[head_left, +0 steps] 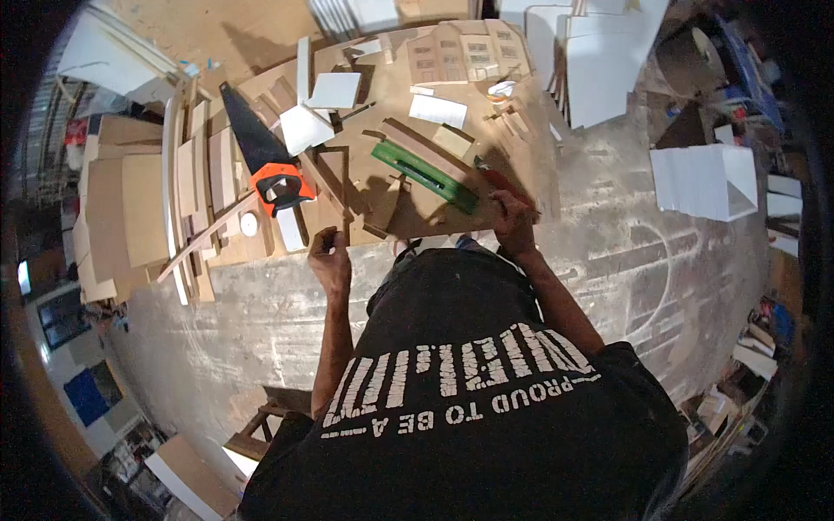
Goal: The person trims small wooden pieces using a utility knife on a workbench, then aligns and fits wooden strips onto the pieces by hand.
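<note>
My left hand [332, 263] is at the table's front edge, its fingers curled beside the lower end of a thin wooden strip [346, 187]; what they hold is too small to tell. On the right, my right hand [514, 224] has its fingers bent together by a red-handled tool [506, 187]; whether it grips the tool is unclear. Between the hands lie a green level-like tool [424, 176] and a small tilted wooden piece [382, 207]. A saw [282, 187] with an orange handle lies left of the strip.
Wooden strips [198, 174] are piled on the table's left side. White pieces [437, 110] and a wooden house-front model [467, 54] sit toward the back. A white box [702, 182] stands at the right. A roll of tape [249, 224] lies near the front left.
</note>
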### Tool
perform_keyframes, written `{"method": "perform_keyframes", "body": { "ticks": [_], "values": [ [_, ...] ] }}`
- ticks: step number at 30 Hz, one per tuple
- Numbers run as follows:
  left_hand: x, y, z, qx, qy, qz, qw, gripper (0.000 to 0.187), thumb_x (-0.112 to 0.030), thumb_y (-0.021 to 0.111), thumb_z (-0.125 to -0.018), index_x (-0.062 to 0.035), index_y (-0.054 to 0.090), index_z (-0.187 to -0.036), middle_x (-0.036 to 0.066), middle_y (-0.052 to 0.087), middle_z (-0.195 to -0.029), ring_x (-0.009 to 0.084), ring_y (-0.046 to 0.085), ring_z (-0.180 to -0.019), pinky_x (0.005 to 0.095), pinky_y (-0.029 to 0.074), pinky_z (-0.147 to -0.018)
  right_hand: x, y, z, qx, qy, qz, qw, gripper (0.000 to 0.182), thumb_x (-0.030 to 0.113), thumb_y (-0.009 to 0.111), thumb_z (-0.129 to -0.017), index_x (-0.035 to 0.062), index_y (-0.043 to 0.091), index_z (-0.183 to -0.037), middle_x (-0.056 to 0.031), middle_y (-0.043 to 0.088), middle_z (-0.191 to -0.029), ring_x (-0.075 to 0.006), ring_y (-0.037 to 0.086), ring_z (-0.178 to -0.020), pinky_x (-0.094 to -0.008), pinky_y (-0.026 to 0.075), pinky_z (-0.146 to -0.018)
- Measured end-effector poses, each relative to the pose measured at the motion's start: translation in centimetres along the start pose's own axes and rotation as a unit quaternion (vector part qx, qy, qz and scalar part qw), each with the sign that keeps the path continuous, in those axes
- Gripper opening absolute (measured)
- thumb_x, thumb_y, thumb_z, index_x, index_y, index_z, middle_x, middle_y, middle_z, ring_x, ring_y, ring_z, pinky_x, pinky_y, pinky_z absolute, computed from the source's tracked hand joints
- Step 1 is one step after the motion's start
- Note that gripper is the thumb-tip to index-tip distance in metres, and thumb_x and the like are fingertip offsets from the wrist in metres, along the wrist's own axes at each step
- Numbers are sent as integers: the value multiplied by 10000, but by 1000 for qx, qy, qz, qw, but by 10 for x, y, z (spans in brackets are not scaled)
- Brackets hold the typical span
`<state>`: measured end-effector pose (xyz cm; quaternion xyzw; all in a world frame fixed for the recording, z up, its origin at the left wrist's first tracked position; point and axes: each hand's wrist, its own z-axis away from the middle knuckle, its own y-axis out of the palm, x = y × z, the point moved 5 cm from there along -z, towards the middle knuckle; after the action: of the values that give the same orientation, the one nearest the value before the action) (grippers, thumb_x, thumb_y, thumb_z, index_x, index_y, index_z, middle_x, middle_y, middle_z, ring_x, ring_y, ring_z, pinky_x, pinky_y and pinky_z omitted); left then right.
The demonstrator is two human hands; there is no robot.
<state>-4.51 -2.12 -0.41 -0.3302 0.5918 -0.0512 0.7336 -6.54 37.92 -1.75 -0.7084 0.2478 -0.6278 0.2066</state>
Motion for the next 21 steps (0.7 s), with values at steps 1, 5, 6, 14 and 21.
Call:
{"method": "perform_keyframes", "body": {
  "ticks": [1,5,6,14,21],
  "values": [
    [-1,3,-6,4,3,38,999,281,-191,698,-878,0,659,-1080,99,689,-916,149,657,-805,269,517,-624,-6,1,3,8,48,-2,999,225,56,516,-901,29,599,-1108,-223,669,-944,-323,688,-845,-421,517,-742],
    [-10,-23,-10,50,-36,118,991,268,-187,650,-915,27,642,-1077,79,675,-883,131,630,-736,250,481,-586,-3,11,41,-51,92,50,993,210,39,511,-897,15,597,-1087,-219,661,-913,-348,681,-820,-435,514,-723],
    [-7,-25,-19,54,-43,127,990,270,-182,645,-917,31,640,-1083,82,675,-885,127,625,-732,256,486,-598,-1,16,40,-68,78,62,993,199,27,510,-893,17,596,-1073,-213,657,-881,-369,674,-805,-430,520,-715],
    [1,-10,-58,143,73,63,985,195,-99,564,-933,27,644,-1059,82,661,-809,131,603,-701,269,478,-640,42,55,29,-39,33,57,997,177,54,550,-892,38,615,-1057,-194,652,-783,-370,669,-715,-428,514,-633],
    [-16,-22,-75,81,83,31,993,197,-64,545,-913,44,637,-1050,88,594,-654,129,532,-578,311,439,-564,62,68,-13,-63,58,55,995,171,56,557,-886,15,622,-1039,-196,647,-765,-356,666,-711,-412,518,-653]
  ]
}}
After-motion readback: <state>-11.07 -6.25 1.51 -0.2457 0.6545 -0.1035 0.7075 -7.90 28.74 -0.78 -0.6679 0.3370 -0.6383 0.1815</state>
